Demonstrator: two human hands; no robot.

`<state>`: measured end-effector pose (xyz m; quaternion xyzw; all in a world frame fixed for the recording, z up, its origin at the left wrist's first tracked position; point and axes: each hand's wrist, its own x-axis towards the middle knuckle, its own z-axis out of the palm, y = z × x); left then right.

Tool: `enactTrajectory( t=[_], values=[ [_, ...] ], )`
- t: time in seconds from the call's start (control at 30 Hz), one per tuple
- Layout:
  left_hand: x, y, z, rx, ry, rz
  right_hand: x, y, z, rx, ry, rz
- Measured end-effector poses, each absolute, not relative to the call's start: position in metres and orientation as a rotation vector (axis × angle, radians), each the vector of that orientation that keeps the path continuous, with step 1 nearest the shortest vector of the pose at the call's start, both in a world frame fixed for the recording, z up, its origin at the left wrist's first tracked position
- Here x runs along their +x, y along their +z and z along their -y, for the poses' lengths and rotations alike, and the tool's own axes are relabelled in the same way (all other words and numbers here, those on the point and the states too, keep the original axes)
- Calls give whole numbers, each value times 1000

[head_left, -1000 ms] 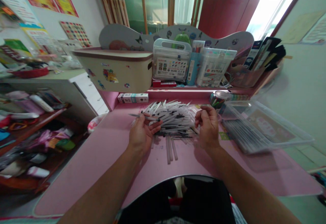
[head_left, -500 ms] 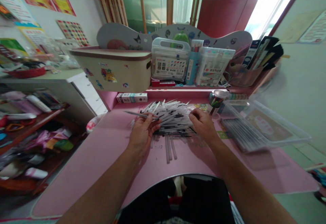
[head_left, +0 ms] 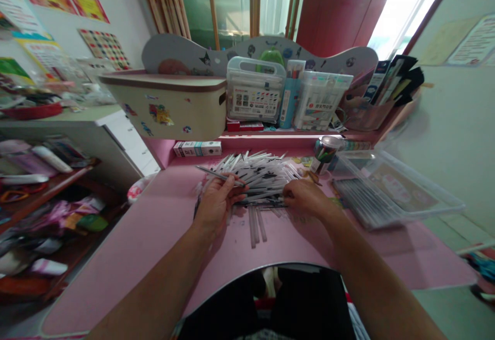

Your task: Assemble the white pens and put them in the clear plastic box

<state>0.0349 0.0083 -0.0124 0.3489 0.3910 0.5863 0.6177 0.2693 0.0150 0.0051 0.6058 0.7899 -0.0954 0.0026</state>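
My left hand (head_left: 217,200) is closed around a slim grey pen (head_left: 211,172), its far end pointing up and to the left. Just right of it spreads a heap of loose pen parts (head_left: 259,172), white and clear tubes mixed with black pieces. At the heap's right edge, my right hand (head_left: 305,195) has its fingers curled and pinched low near the desk; what they hold is hidden. Several clear tubes (head_left: 253,226) lie side by side in front of the heap, between the hands.
On the right of the pink desk (head_left: 154,257) stands a clear plastic box (head_left: 425,200) with a row of grey pens (head_left: 363,203) in it. A can (head_left: 326,151) is behind my right hand. Along the shelf are a cream bin (head_left: 166,108) and marker cases (head_left: 255,95).
My right hand has moved down and slightly left, to the near right edge of the heap. My left hand still holds the pen, now tilted a little more steeply.
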Motion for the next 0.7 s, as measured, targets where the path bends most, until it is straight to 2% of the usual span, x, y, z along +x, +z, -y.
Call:
enactTrajectory(
  t=[0.4, 0.53, 0.6, 0.7],
  values=[
    [37, -17, -10, 814, 1372, -861, 271, -1, -14, 1953, -273, -2546],
    [37, -16, -8, 765, 1318, -846, 275, 5, -15, 2064, -300, -2769],
    [38, -14, -6, 751, 1289, -845, 275, 5, -17, 2146, -587, -2907],
    [41, -13, -4, 706, 1246, -828, 267, 0, -17, 2124, -1444, -3014]
  ],
)
